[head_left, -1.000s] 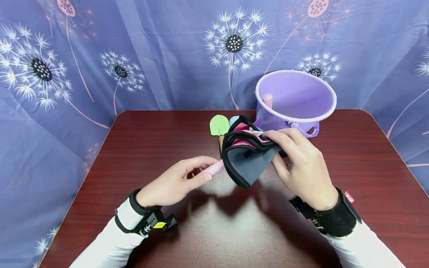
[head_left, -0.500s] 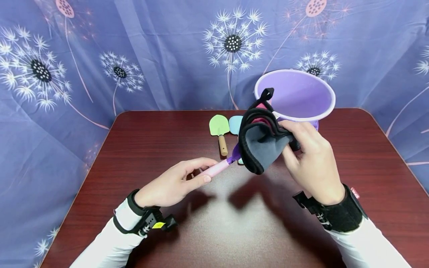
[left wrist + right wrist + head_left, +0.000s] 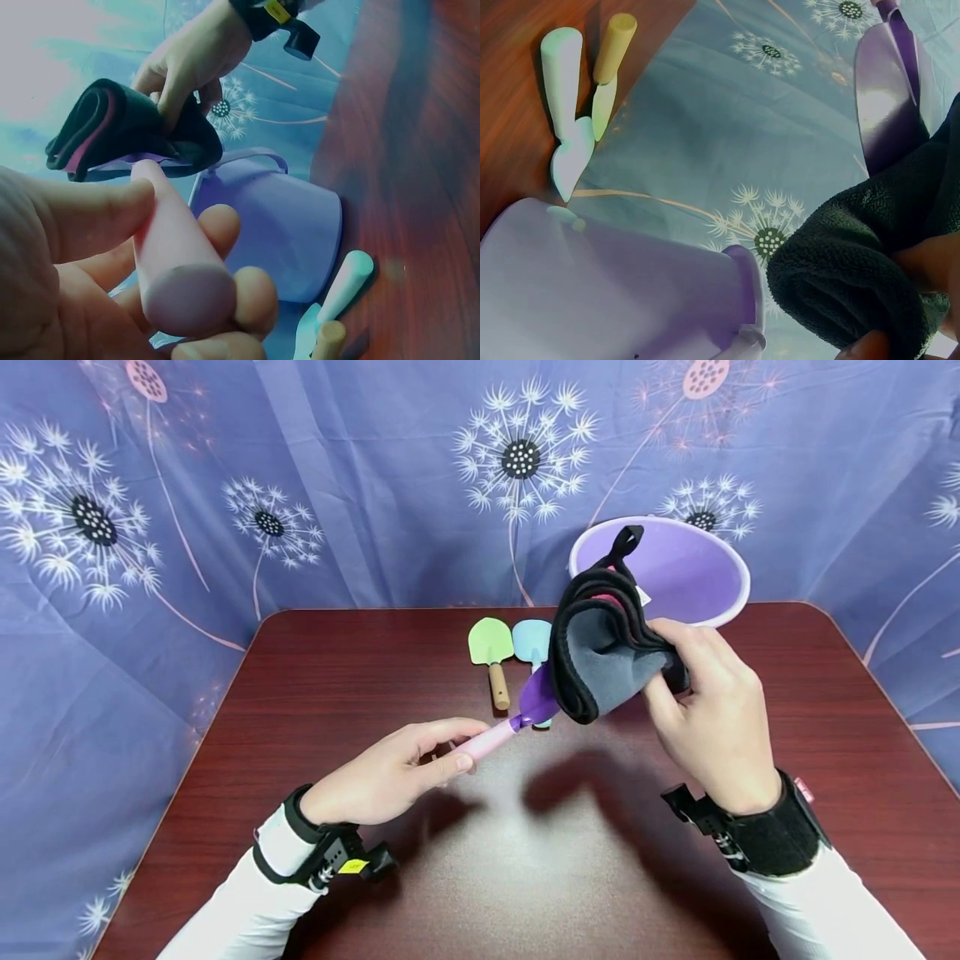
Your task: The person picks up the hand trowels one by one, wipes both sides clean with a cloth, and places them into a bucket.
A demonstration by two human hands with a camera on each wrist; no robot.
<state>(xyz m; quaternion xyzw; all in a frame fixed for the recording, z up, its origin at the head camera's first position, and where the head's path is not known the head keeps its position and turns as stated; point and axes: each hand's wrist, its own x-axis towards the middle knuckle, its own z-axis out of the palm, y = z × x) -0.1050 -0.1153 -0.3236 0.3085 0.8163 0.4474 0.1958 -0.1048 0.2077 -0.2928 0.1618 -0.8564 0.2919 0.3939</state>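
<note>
A small trowel with a purple blade (image 3: 536,700) and a pink handle is in my left hand (image 3: 401,770), tilted up toward the right above the table. Thumb and fingers close around its pink handle (image 3: 184,259) in the left wrist view. My right hand (image 3: 716,727) pinches a folded grey cloth (image 3: 611,652) with black edging and a pink inner side. That cloth wraps over the outer end of the blade, hiding the tip in the head view. From the right wrist, the shiny blade (image 3: 889,94) sticks out past the fuzzy dark cloth.
A purple bucket (image 3: 697,572) with a pale rim stands at the back right, partly behind the cloth. Left of it lie a green trowel (image 3: 491,642) with a wooden handle and a light blue trowel (image 3: 531,640). A patterned curtain (image 3: 375,485) hangs behind the table.
My right hand has drawn the cloth up and right along the trowel, baring the base of its blade. The left hand stays nearly still. The cloth now covers more of the bucket's opening.
</note>
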